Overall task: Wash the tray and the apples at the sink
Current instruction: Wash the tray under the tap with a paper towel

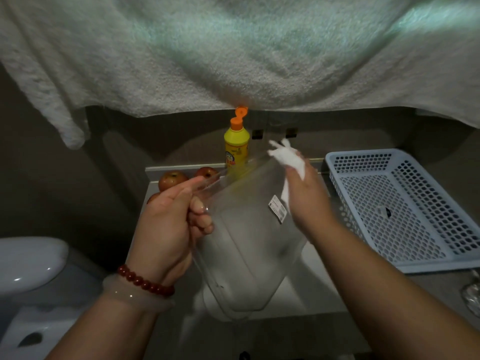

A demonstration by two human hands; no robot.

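Note:
A clear plastic tray point(246, 255) with a barcode sticker is held tilted, almost upright, over the white sink point(319, 276). My left hand point(171, 224) grips its left rim, fingers curled round the edge. My right hand point(306, 201) holds a white foamy cloth point(288, 158) against the tray's upper right edge. Red apples point(172, 179) lie on the ledge behind the sink at the left, partly hidden by my left hand and the tray.
A yellow dish-soap bottle point(236, 149) with its orange cap flipped open stands on the ledge behind the tray. A pale blue perforated basket point(405, 211) sits on the counter at the right. A towel point(233, 48) hangs overhead. A toilet point(28, 263) stands at the left.

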